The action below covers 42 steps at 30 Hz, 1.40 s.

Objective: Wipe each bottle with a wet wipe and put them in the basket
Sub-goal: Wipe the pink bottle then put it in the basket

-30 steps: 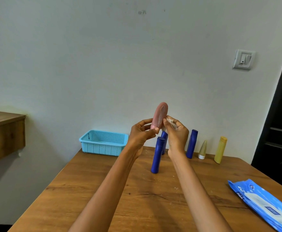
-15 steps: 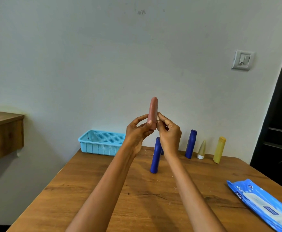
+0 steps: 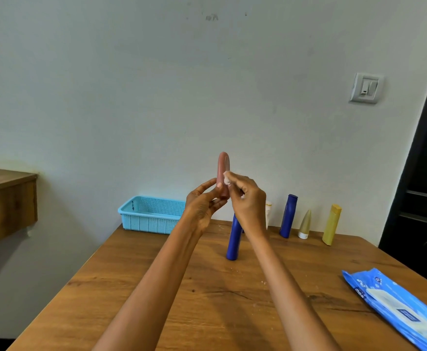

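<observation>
My left hand [image 3: 203,207] holds a pink bottle [image 3: 223,164] upright above the table, gripping its lower end with fingers and thumb. My right hand [image 3: 248,201] pinches a crumpled white wet wipe [image 3: 227,179] against the bottle's right side. A blue bottle [image 3: 234,240] stands on the table under my hands. Further back stand another blue bottle [image 3: 288,216], a small beige tube [image 3: 304,224] and a yellow bottle [image 3: 332,224]. A white item [image 3: 268,211] peeks out behind my right wrist. The light blue basket [image 3: 151,214] sits at the table's far left corner.
A blue pack of wet wipes [image 3: 395,305] lies at the table's right front edge. The wooden table [image 3: 136,287] stands against a white wall. A wooden shelf [image 3: 4,201] juts out at the left. A dark doorway [image 3: 425,186] is at the right.
The pink bottle has turned from tilted and broadside to upright and edge-on. My right hand has slid the wipe up along its right side.
</observation>
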Each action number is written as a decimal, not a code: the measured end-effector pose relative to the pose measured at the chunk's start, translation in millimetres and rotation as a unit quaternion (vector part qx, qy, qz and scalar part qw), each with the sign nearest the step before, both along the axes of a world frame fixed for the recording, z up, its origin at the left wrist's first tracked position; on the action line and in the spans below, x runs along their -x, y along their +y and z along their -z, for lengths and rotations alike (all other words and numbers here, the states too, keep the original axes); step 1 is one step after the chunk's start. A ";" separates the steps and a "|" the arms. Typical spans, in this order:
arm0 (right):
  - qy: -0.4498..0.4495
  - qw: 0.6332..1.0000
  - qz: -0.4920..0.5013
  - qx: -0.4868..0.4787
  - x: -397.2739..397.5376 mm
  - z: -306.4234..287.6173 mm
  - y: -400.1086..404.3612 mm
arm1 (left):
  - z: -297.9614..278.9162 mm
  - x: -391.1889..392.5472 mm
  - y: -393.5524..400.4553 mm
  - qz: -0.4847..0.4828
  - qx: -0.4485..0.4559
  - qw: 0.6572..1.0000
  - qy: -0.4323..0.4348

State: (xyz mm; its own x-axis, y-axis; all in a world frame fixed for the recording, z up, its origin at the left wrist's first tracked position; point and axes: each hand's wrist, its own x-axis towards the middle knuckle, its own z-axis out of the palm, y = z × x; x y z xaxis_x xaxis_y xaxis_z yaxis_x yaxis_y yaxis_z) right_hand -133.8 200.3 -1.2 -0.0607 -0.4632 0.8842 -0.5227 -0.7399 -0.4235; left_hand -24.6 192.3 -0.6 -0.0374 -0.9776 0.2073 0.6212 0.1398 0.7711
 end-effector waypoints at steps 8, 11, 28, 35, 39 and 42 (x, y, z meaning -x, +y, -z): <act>-0.031 0.999 0.028 -0.002 9.7 3.2 -4.1 | 6.6 6.6 1.6 0.012 -0.034 0.999 -0.007; -0.053 0.998 0.034 0.005 15.6 -1.4 -7.5 | 2.6 8.6 1.7 0.023 -0.031 0.999 -0.017; 0.001 0.995 0.095 0.023 10.9 0.3 1.9 | 6.6 7.9 0.3 0.052 -0.063 0.997 0.001; -0.135 0.989 0.062 -0.017 26.3 -5.5 -6.5 | 4.2 6.8 1.5 0.101 -0.070 0.992 0.004; -0.057 0.996 0.053 -0.032 18.9 -0.6 -7.9 | 1.9 8.2 3.7 0.111 -0.072 0.991 -0.004; -0.029 0.998 0.060 -0.015 14.7 0.6 -5.4 | -1.0 4.2 3.0 0.093 -0.066 0.993 -0.005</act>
State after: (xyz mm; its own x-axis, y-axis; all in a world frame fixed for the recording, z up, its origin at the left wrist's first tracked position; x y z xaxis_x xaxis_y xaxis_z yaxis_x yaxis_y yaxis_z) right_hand -148.5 194.9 -1.8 -0.1689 -0.4764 0.8628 -0.5802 -0.6596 -0.4778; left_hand -28.8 195.3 0.4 -0.2208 -0.9723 0.0766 0.6196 -0.0792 0.7809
